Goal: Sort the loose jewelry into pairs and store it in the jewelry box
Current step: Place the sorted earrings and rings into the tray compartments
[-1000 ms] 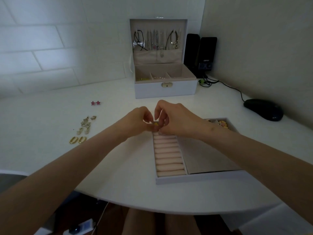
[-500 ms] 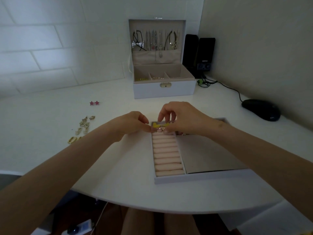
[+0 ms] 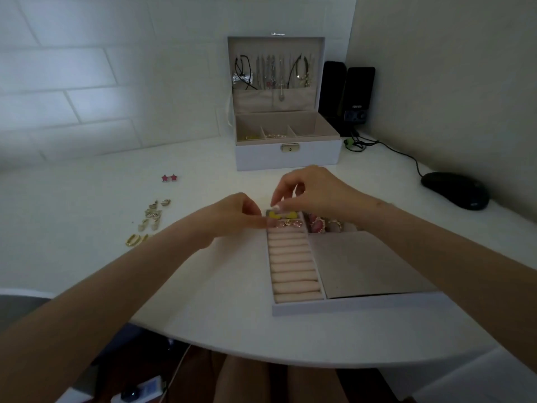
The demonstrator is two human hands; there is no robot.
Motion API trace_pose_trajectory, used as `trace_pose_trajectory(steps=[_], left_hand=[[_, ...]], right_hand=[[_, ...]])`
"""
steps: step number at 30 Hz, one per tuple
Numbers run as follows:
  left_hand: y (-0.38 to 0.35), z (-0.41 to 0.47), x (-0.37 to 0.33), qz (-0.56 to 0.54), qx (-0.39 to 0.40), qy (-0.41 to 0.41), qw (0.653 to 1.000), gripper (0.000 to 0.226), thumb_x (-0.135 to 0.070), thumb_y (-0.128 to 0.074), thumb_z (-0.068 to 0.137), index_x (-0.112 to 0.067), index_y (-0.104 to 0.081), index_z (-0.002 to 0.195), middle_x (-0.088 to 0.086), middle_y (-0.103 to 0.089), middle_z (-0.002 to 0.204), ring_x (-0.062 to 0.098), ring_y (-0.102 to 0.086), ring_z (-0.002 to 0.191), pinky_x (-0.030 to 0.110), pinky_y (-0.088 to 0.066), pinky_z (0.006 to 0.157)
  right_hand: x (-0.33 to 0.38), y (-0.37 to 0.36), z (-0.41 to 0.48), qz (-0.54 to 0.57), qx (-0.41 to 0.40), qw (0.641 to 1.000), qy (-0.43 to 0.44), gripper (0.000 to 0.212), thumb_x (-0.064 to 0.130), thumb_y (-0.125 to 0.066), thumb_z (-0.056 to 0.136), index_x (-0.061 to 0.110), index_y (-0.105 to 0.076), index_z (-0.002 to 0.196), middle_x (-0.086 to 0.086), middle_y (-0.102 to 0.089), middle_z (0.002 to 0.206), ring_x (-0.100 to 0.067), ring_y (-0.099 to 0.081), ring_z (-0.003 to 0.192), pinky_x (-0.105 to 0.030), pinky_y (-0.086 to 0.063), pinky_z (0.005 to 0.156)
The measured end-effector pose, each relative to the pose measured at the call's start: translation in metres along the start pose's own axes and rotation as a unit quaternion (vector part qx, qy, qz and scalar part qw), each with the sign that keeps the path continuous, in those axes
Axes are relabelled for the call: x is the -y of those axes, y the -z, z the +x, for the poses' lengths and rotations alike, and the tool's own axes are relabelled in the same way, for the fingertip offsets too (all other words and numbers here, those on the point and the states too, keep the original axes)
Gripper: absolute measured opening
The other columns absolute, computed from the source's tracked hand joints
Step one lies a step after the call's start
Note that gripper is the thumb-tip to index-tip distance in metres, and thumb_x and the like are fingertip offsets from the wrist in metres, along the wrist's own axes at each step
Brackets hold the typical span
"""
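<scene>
Yellow earrings [image 3: 279,215] in the far slot of the tray [image 3: 348,308], just below narrow-pinched fingers of the right hand [image 3: 315,190], beside curled fingers of the left hand [image 3: 232,215] (any grip: cannot tell).

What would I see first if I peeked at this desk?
Most likely the two hands, left hand and right hand, meeting in the middle over the yellow earrings at the far end of the white tray with pink ring rolls. Behind them stands the open white jewelry box with necklaces hanging in its lid. To the left, loose gold earrings lie on the white desk.
</scene>
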State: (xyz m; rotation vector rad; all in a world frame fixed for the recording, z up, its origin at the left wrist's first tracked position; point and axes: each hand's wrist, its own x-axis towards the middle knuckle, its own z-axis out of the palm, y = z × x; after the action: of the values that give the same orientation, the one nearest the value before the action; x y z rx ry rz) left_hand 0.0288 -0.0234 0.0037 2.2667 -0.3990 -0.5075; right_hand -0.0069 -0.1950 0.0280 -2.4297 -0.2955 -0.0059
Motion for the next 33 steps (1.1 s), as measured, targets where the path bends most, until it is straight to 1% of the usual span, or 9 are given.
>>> trace_pose_trajectory(steps=[4, 6, 9, 13, 17, 21, 27, 30, 33], left_hand=[[0.044, 0.01, 0.011, -0.002, -0.163, -0.032, 0.986, 0.023, -0.037, -0.064, 0.084, -0.017, -0.054, 0.08, 0.003, -0.058, 0.084, 0.015, -0.049, 0.073, 0.027, -0.039, 0.064], [0.073, 0.021, 0.027, 0.001, -0.25, -0.02, 0.968, 0.021, -0.03, -0.065, 0.085, -0.012, -0.057, 0.087, 0.01, -0.062, 0.09, 0.021, -0.053, 0.078, 0.03, -0.041, 0.07], [0.111, 0.038, 0.057, 0.033, -0.301, 0.029, 0.953, 0.023, -0.021, -0.068, 0.083, -0.006, -0.058, 0.097, 0.013, -0.063, 0.094, 0.024, -0.056, 0.082, 0.032, -0.042, 0.072], [0.139, 0.053, 0.09, 0.067, -0.294, 0.09, 0.949, 0.03, -0.021, -0.073, 0.078, -0.008, -0.062, 0.102, 0.018, -0.066, 0.105, 0.035, -0.059, 0.1, 0.036, -0.046, 0.08], [0.138, 0.06, 0.108, 0.024, -0.243, 0.068, 0.967, 0.023, -0.017, -0.071, 0.08, -0.014, -0.065, 0.103, 0.013, -0.065, 0.104, 0.025, -0.057, 0.093, 0.033, -0.045, 0.08], [0.135, 0.064, 0.114, 0.054, -0.242, 0.038, 0.968, 0.009, -0.018, -0.067, 0.082, -0.02, -0.068, 0.09, 0.007, -0.066, 0.1, 0.023, -0.058, 0.098, 0.037, -0.046, 0.092], [0.129, 0.059, 0.109, 0.104, -0.251, 0.021, 0.962, 0.007, -0.015, -0.067, 0.082, -0.015, -0.069, 0.088, 0.006, -0.067, 0.095, 0.02, -0.058, 0.092, 0.029, -0.044, 0.081], [0.122, 0.053, 0.1, 0.129, -0.244, -0.002, 0.961, 0.009, -0.014, -0.07, 0.08, -0.011, -0.068, 0.088, 0.009, -0.068, 0.096, 0.021, -0.059, 0.093, 0.029, -0.044, 0.082], [0.11, 0.041, 0.082, 0.132, -0.245, -0.033, 0.96, 0.01, -0.014, -0.071, 0.079, -0.011, -0.068, 0.087, 0.007, -0.068, 0.092, 0.017, -0.057, 0.082, 0.023, -0.043, 0.068]], right_hand=[[0.017, -0.005, 0.032, 0.049, -0.031, 0.998, 0.004, 0.009, 0.02, -0.07, 0.083, 0.016, -0.071, 0.09, 0.005, -0.066, 0.083, 0.004, -0.053, 0.063, -0.006, -0.04, 0.055], [0.028, -0.017, 0.058, 0.081, -0.023, 0.996, -0.003, 0.012, 0.016, -0.068, 0.084, 0.01, -0.07, 0.094, 0.005, -0.065, 0.079, 0.002, -0.054, 0.061, -0.005, -0.041, 0.051], [0.04, -0.044, 0.103, 0.095, -0.002, 0.995, -0.014, 0.017, 0.013, -0.067, 0.084, 0.006, -0.069, 0.1, -0.005, -0.067, 0.084, -0.007, -0.058, 0.064, -0.015, -0.048, 0.057], [0.052, -0.085, 0.154, 0.074, 0.009, 0.997, -0.03, 0.034, 0.017, -0.067, 0.085, 0.005, -0.063, 0.117, -0.011, -0.064, 0.111, -0.02, -0.06, 0.093, -0.029, -0.05, 0.084], [0.058, -0.113, 0.187, 0.038, -0.007, 0.998, -0.043, 0.041, 0.025, -0.066, 0.085, 0.011, -0.06, 0.124, -0.008, -0.057, 0.131, -0.024, -0.052, 0.12, -0.031, -0.041, 0.101], [0.058, -0.123, 0.2, 0.006, -0.008, 0.999, -0.042, 0.028, 0.026, -0.066, 0.084, 0.016, -0.068, 0.11, -0.007, -0.061, 0.122, -0.025, -0.055, 0.113, -0.032, -0.045, 0.096], [0.057, -0.129, 0.207, -0.022, -0.049, 0.998, -0.042, 0.015, 0.012, -0.066, 0.081, 0.011, -0.073, 0.094, -0.008, -0.069, 0.103, -0.024, -0.063, 0.098, -0.027, -0.049, 0.079], [0.057, -0.117, 0.196, -0.028, -0.044, 0.998, -0.029, 0.016, 0.012, -0.07, 0.078, 0.004, -0.073, 0.091, -0.011, -0.071, 0.098, -0.024, -0.065, 0.094, -0.027, -0.052, 0.078], [0.058, -0.096, 0.168, -0.005, -0.023, 0.999, -0.035, 0.02, 0.01, -0.074, 0.075, -0.002, -0.072, 0.09, -0.014, -0.071, 0.092, -0.024, -0.067, 0.085, -0.032, -0.056, 0.079]])
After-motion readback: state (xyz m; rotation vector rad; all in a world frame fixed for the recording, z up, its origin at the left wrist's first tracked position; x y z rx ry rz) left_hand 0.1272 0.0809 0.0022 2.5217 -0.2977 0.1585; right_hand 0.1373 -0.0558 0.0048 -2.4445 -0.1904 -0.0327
